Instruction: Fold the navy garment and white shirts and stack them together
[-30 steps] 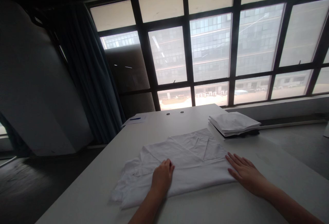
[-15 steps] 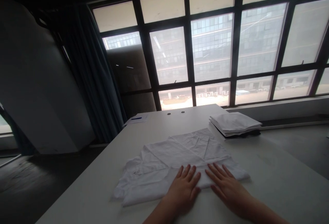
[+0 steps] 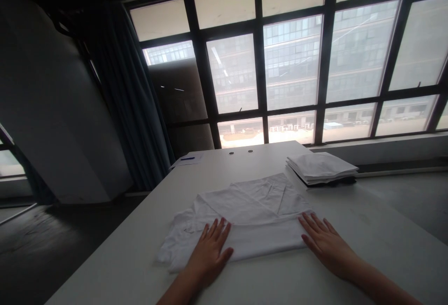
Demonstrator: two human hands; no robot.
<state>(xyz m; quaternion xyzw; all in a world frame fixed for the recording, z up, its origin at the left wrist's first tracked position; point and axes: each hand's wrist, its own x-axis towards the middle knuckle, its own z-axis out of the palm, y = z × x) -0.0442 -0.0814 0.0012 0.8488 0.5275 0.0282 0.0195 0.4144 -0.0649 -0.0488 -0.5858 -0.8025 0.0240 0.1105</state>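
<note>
A white garment (image 3: 259,237), partly folded, lies on the white table (image 3: 280,281); its near edge is a long smooth strip, and its left end is rumpled. My left hand (image 3: 210,251) rests flat on the left part of that strip, fingers apart and pointing away from me. At the other end my right hand (image 3: 324,244) lies with outstretched fingers on the garment's right part. Neither hand grasps the cloth. What kind of garment it is I cannot make out for sure.
A stack of folded white cloth (image 3: 322,167), with something dark at the bottom, sits at the right beyond the garment. Paper with a blue pen (image 3: 188,158) lies at the table's far left corner. Windows (image 3: 290,62) and a blue curtain (image 3: 122,100) stand behind.
My hands have moved apart across the garment, the left one leftward and the right one rightward. The near strip looks smoother now.
</note>
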